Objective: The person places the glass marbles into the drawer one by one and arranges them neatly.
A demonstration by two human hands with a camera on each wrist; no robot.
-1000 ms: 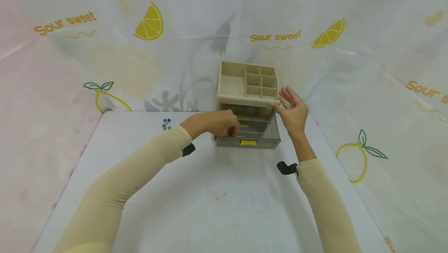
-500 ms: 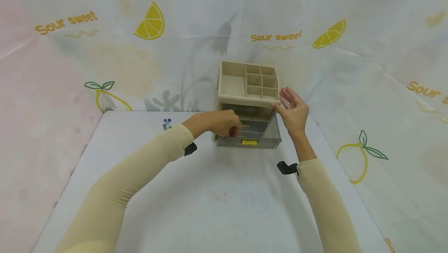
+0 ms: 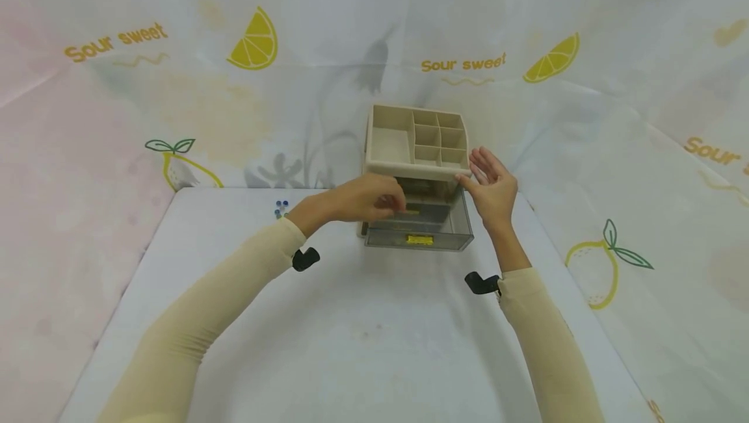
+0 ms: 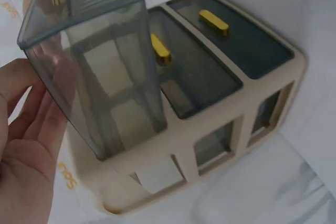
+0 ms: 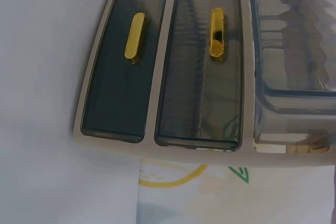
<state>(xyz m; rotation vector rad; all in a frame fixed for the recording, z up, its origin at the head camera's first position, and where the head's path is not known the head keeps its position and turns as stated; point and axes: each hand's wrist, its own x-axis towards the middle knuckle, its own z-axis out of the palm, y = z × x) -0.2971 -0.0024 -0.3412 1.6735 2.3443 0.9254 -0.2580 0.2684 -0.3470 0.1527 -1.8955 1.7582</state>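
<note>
A beige desktop drawer organizer (image 3: pixel 418 171) stands at the back of the table. Its top smoky clear drawer (image 3: pixel 383 239) is pulled out, and the two lower drawers (image 5: pixel 202 87) are pushed in. Above the left side of that drawer hovers my left hand (image 3: pixel 368 199), fingers loosely bent. Nothing shows in that hand (image 4: pixel 31 150) in the left wrist view. My right hand (image 3: pixel 494 195) touches the organizer's right front corner with the thumb, its other fingers straight along the side. The right wrist view does not show the hand.
Several small blue and green beads or marbles (image 3: pixel 278 204) lie on the white table (image 3: pixel 351 345), left of the organizer. An open divided tray (image 3: pixel 440 137) forms the organizer's top. A lemon-printed cloth (image 3: pixel 328 33) hangs right behind it.
My left hand has risen slightly out of the drawer and its fingers have loosened. The right hand stays at the organizer's corner.
</note>
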